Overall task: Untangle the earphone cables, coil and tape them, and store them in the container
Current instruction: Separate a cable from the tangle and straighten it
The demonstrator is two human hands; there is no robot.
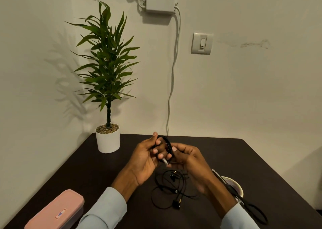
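Observation:
A black earphone cable coil point(167, 144) is wound around the fingers of my left hand point(148, 157), held above the dark table point(97, 173). My right hand point(187, 157) grips the same coil from the right, near a small silvery end at the coil's bottom. Below my hands, a loose tangle of black earphone cables point(171, 188) lies on the table. A pink lidded container point(55, 211) sits at the near left edge.
A white potted plant point(108, 139) stands at the table's far left corner. At the right, black-handled scissors point(247, 206) lie across a roll of tape point(234, 185). A white cable hangs down the wall behind the table.

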